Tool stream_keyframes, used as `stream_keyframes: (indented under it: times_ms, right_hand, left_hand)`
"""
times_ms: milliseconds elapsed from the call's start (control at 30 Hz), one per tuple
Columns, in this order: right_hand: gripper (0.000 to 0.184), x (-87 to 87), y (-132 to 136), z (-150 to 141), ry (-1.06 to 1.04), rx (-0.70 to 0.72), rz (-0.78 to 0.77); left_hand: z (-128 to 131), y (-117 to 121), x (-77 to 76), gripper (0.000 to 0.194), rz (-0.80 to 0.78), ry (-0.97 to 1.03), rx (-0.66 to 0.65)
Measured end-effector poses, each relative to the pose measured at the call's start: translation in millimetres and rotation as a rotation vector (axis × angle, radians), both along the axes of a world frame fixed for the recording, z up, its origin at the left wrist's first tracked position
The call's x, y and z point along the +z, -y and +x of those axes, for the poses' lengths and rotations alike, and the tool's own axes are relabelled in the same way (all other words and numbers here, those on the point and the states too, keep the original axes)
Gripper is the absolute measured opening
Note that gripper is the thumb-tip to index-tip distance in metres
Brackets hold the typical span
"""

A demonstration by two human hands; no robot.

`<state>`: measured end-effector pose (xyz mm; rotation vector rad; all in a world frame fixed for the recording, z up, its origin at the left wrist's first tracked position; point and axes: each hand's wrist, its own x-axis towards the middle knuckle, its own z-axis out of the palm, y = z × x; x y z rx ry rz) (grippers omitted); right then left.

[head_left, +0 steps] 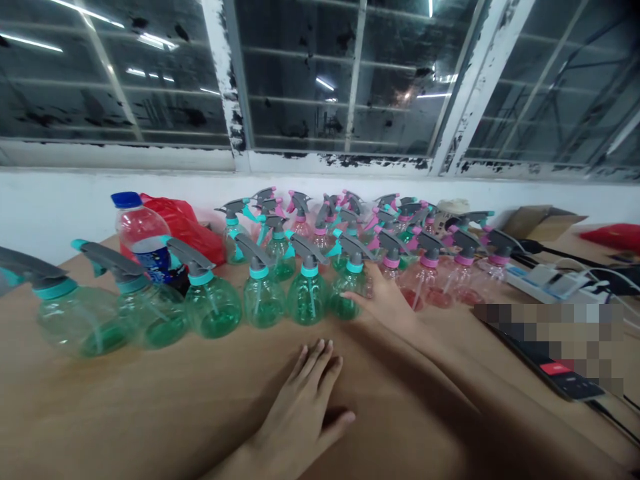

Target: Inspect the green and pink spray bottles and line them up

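A front row of clear round spray bottles runs across the wooden table (190, 400). Those on the left and middle, such as one green bottle (307, 300), have green bottoms and teal collars. On the right, pink bottles (440, 283) carry pink collars. My right hand (390, 300) curves around the right side of the last green spray bottle (343, 303), which stands upright. Its thumb lies across the bottle's front; the other fingers are partly hidden behind. Flat on the table in front of the row, my left hand (305, 407) has its fingers stretched out and holds nothing.
More spray bottles (283, 250) crowd behind the row. A large blue-capped bottle (143, 230) and a red plastic bag (200, 230) stand at left. On the right are a power strip (555, 283), a phone (560, 367), cables and a cardboard box (543, 223). Windows rise behind.
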<state>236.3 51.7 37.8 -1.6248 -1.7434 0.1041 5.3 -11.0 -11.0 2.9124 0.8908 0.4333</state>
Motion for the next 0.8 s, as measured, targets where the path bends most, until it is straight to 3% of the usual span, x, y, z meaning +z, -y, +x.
stream_keyframes:
  times_ms: [233, 333, 400, 467, 600, 800]
  right_hand:
    - [0.068, 7.4, 14.5, -1.1, -0.072, 0.031, 0.065]
    - [0.050, 14.9, 30.9, 13.5, -0.128, -0.011, 0.138]
    - [0.034, 18.5, 40.7, 29.5, -0.165, -0.069, 0.119]
    - [0.028, 19.7, 46.7, 46.7, -0.165, -0.139, 0.112]
    - [0.036, 17.7, 45.1, 67.3, -0.117, -0.246, 0.087]
    - [0.064, 16.4, 23.0, 58.0, 0.087, -0.308, -0.022]
  left_hand:
    - [-2.2, -1.9, -5.6, 0.061, 0.047, 0.038, -0.008]
    - [-2.2, -2.5, -5.8, 0.062, 0.077, 0.027, -0.016]
    - [-1.9, -3.0, -4.8, 0.062, 0.096, 0.016, -0.016]
    - [-1.6, -3.7, -3.1, 0.062, 0.111, 0.007, -0.015]
    - [-0.6, -6.4, 1.5, 0.061, 0.122, 0.025, -0.031]
    - [4.9, -8.2, 6.7, 0.055, 0.125, 0.058, -0.032]
